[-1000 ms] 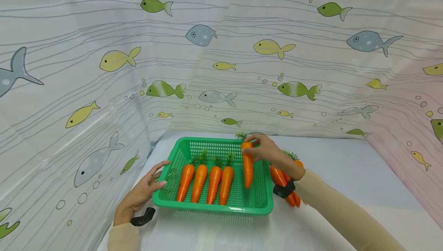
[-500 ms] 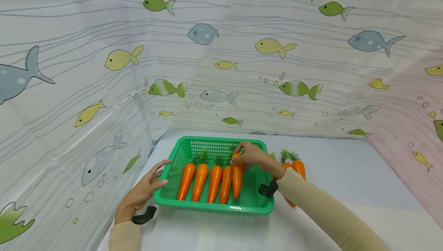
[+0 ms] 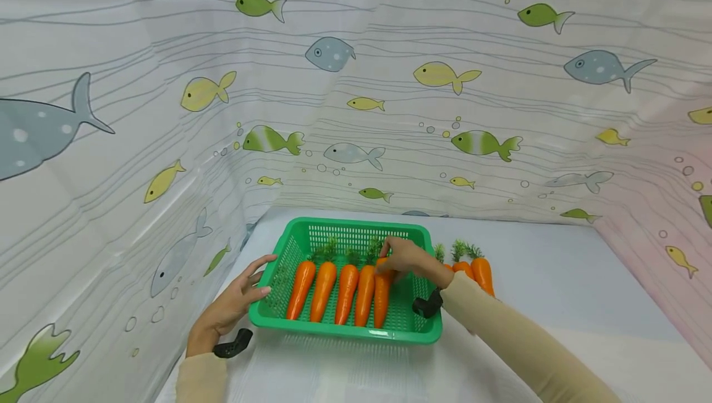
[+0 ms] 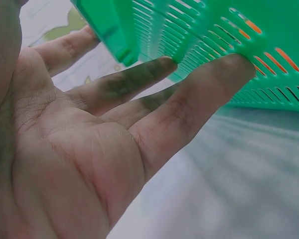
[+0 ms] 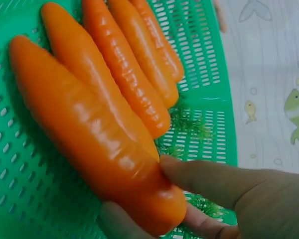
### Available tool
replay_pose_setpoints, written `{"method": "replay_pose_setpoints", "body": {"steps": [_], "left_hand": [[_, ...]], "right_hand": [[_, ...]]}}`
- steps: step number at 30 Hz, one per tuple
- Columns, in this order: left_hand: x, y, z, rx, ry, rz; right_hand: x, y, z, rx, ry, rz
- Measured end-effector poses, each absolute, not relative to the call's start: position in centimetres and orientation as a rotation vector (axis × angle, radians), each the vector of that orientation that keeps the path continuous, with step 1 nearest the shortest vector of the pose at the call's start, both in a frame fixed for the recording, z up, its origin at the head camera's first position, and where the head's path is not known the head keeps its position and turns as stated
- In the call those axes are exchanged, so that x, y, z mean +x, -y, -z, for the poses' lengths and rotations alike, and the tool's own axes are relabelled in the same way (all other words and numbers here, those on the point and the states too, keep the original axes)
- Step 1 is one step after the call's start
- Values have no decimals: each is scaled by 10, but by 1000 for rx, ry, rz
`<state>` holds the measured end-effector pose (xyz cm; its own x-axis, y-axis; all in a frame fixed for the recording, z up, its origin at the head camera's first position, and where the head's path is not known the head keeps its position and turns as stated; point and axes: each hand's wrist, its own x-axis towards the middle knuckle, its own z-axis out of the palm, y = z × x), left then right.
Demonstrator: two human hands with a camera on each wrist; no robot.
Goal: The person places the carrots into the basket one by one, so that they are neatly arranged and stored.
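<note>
A green plastic basket (image 3: pixel 345 332) with slotted walls stands on the table, several orange carrots (image 3: pixel 324 292) lying side by side in it with leafy green tops toward the far wall. My right hand (image 3: pixel 410 258) reaches over the right part of the basket and grips the thick end of the rightmost carrot (image 3: pixel 381 301). In the right wrist view, thumb and fingers stand on either side of that carrot (image 5: pixel 94 129), which lies along its neighbour. My left hand (image 3: pixel 230 301) is at the basket's left side; in the left wrist view its extended fingers (image 4: pixel 204 94) touch the slotted wall.
More carrots (image 3: pixel 481 274) with green tops lie on the table right of the basket, partly hidden by the right forearm. A fish-patterned sheet (image 3: pixel 356 118) rises behind and on both sides. Each wrist wears a black camera (image 3: pixel 233 343).
My right hand has moved left and down, lowering the carrot from above the basket's right part to lie beside the others. The left hand has stayed at the basket's side.
</note>
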<state>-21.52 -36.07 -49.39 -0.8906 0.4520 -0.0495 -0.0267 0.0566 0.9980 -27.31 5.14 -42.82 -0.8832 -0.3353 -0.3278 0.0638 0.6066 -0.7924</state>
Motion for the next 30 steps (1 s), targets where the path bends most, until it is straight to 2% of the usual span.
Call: {"method": "replay_pose_setpoints", "body": {"steps": [12, 19, 30], "left_hand": [[-216, 360, 494, 440, -1969, -1909], [-216, 359, 493, 412, -1976, -1909], [-214, 359, 492, 411, -1987, -1905]], "right_hand": [[-276, -53, 433, -203, -2456, 1124], [-274, -58, 421, -316, -2572, 998], [-267, -98, 397, -404, -2417, 1315]]}}
